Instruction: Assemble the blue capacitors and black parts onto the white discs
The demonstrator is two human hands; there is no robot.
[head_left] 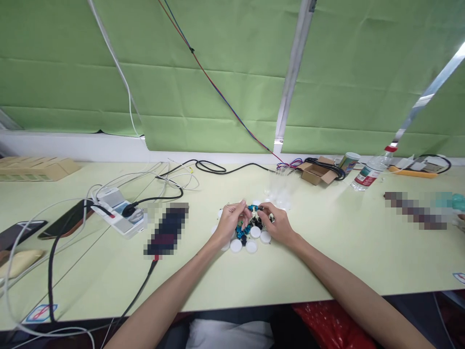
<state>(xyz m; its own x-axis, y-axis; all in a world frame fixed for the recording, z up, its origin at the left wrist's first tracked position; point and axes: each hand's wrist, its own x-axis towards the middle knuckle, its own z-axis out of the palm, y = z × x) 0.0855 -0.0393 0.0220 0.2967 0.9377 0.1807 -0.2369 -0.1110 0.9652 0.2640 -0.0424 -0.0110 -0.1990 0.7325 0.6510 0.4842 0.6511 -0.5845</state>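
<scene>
Left hand (231,222) and right hand (279,223) both seem clamped, fingertips together, on one small blue part (251,207) beyond white discs (252,246)

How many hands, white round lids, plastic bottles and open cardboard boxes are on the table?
Hands: 2 (left hand, right hand)
White round lids: at least 4, others partly hidden
Plastic bottle: 1
Open cardboard box: 1
Total: at least 8

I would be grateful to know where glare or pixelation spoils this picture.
In the head view, glare whitens parts of the slanted strip; pixel blocks mask the dark object left of the left hand; the blue piece it holds with the right hand lacks fine detail.
</scene>
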